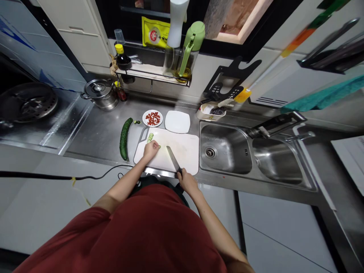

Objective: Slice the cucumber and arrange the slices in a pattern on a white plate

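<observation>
My right hand (187, 179) is wrapped round the black handle of a kitchen knife (172, 156). The blade points up and left, over or on the white cutting board (184, 146). My left hand (151, 149) is closed near the board's left side, with a small green cucumber piece (159, 146) showing at its fingertips. Just above that hand lies a short row of cucumber slices (150, 137). A whole cucumber (124, 138) rests on the steel counter left of the board, and small cucumber ends (137, 122) lie near its upper tip.
Behind the board stand a plate of chopped red pieces (152, 118) and a white plate (177, 122). A double sink (224, 148) adjoins on the right. To the left are a lidded pot (100, 93) and a wok (27, 102). Bottles stand on a wall rack (153, 77).
</observation>
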`<state>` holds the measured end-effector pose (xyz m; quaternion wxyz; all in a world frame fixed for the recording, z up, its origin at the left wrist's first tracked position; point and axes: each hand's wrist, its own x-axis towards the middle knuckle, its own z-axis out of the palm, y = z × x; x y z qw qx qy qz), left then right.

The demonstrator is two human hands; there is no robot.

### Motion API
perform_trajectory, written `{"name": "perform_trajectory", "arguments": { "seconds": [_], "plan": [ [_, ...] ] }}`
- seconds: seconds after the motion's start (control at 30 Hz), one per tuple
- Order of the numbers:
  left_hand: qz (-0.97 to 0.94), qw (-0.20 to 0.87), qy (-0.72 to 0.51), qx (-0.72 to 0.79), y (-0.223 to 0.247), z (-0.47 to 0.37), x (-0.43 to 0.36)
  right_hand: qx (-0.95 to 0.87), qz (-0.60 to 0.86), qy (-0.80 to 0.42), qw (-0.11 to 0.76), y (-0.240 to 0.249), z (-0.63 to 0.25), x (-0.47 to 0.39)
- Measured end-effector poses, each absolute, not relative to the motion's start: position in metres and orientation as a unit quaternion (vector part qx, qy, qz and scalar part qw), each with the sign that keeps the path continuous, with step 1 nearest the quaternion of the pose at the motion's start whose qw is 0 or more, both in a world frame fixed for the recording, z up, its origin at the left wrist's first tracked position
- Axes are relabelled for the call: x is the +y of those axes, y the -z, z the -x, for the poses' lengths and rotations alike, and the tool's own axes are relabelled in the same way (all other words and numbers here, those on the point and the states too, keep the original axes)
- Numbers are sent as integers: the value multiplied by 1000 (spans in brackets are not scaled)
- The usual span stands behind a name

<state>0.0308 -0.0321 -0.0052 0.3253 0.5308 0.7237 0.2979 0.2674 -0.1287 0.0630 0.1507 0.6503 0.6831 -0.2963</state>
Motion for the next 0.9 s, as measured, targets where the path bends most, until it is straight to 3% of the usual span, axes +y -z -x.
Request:
{"name": "perform_trajectory", "arguments": {
  "seconds": [0.67, 0.8, 0.9],
  "plan": [
    [-517, 221, -250, 788, 11, 15, -51, 688, -644, 305, 138, -61, -273, -122],
    [-534, 188, -239, 789, 12, 16, -52, 679, -653, 325, 88, -54, -281, -123],
    [-534, 187, -240, 789, 14, 17, -51, 664, -657, 356, -8, -48, -288, -124]
  ]
}}
